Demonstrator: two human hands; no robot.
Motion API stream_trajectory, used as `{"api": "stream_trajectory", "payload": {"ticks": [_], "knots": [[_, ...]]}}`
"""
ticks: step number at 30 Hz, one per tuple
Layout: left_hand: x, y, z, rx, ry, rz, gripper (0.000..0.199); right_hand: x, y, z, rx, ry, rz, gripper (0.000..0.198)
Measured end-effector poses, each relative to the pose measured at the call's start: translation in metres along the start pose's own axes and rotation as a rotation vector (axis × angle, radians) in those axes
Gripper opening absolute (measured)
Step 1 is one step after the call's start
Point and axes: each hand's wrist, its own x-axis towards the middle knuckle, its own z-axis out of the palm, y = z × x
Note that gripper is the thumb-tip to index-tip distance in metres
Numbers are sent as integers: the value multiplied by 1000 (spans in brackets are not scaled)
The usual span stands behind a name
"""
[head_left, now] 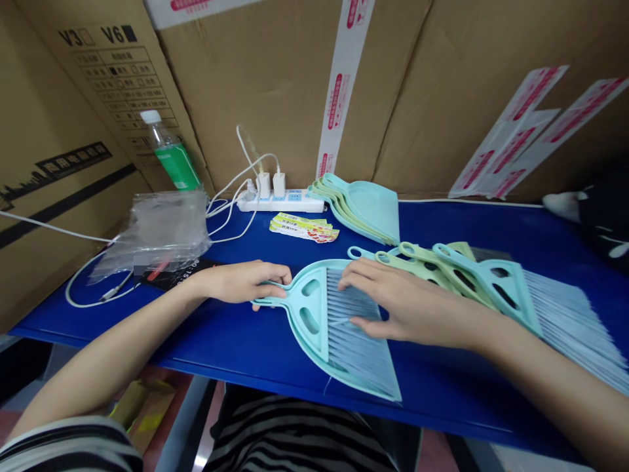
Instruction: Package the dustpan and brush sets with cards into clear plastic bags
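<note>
My left hand [255,282] is closed around the handles of a light blue dustpan [301,335] and a matching hand brush [351,351], at the middle of the table. The brush lies in the pan, its pale blue bristles pointing right. Over those bristles is my right hand [393,298], fingers apart and curved, the fingertips at the bristles. Whether it presses on them I cannot tell. Beyond my right forearm lies a row of blue and green brushes [508,292], partly hidden by that arm. Behind stands a stack of blue and green dustpans [376,206].
Clear plastic bags [164,226] lie at the left of the blue table [226,354], beside a green-labelled bottle [177,164]. A white power strip [299,201] with cables and some colourful packets [302,227] are at the back. Cardboard [275,85] walls the rear.
</note>
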Motion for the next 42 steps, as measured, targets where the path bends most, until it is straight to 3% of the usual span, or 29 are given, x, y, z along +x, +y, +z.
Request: {"api": "stream_trajectory", "payload": {"ticks": [8, 22, 42], "knots": [[-1, 1, -2, 29, -5, -19, 23, -2, 4, -3, -45, -17, -18, 9], [-2, 1, -3, 63, -3, -18, 24, -4, 15, -2, -43, 27, -89, 19], [-3, 4, -3, 83, 17, -3, 22, -3, 21, -5, -240, 158, -104, 33]]}}
